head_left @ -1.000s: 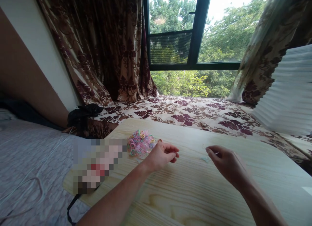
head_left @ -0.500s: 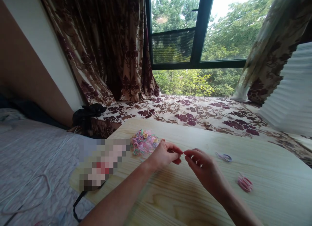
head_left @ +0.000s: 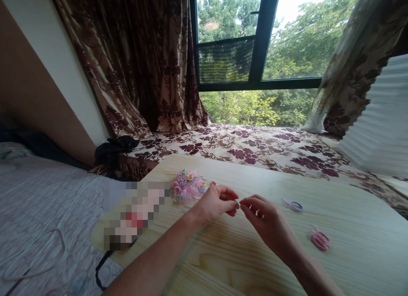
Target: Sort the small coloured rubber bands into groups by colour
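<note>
Over the middle of the wooden table (head_left: 223, 262), my left hand (head_left: 219, 201) and my right hand (head_left: 261, 211) meet almost fingertip to fingertip. Both are closed in a pinch; whatever lies between the fingers is too small to make out. Just behind my left hand is a pile of colourful hair ties (head_left: 188, 185), partly covered by that hand. Right of my right hand lies a purple hair tie bundle (head_left: 296, 206). Nearer the front right rests a pink hair tie bundle (head_left: 319, 240).
A blurred-out item (head_left: 137, 217) with a black strap (head_left: 100, 268) lies on the table's left side. Beyond the table is a ledge with a floral cover (head_left: 245, 147), below a window. A bed (head_left: 47, 211) with a white cable stands at left.
My left fingers have curled slightly and shifted a little. My right hand stays almost in place, still pinching beside the left one.
</note>
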The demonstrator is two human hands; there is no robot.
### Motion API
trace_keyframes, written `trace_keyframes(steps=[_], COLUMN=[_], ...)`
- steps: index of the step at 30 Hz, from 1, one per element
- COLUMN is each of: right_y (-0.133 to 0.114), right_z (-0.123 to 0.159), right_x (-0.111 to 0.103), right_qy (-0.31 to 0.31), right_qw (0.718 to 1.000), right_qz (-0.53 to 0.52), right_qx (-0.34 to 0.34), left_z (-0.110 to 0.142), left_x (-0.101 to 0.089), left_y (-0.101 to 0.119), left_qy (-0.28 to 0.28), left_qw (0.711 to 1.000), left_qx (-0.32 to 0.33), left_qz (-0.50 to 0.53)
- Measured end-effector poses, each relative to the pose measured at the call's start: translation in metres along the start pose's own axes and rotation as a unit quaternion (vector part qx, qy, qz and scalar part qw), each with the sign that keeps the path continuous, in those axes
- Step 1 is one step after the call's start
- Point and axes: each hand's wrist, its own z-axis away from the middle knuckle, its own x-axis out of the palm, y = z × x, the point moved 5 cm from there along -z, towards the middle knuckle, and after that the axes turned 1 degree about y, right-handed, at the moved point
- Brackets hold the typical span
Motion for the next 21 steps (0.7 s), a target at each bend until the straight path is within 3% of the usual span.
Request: trace_keyframes(steps=[13, 21], right_y=[0.0061, 0.0066], right_z=[0.0004, 0.0006], right_x=[0.0018, 0.0019], right_qy=[-0.016, -0.017], right_qw=[0.999, 0.999], right_qz=[0.013, 0.036], right_qx=[0.025, 0.011], left_z=[0.0005, 0.0006], left_x=[-0.0021, -0.0011], left_y=[-0.0007, -0.0017], left_qy=[0.009, -0.008], left_qw=[0.999, 1.0], left_qx=[-0.008, -0.001], left_qz=[0.03, -0.024])
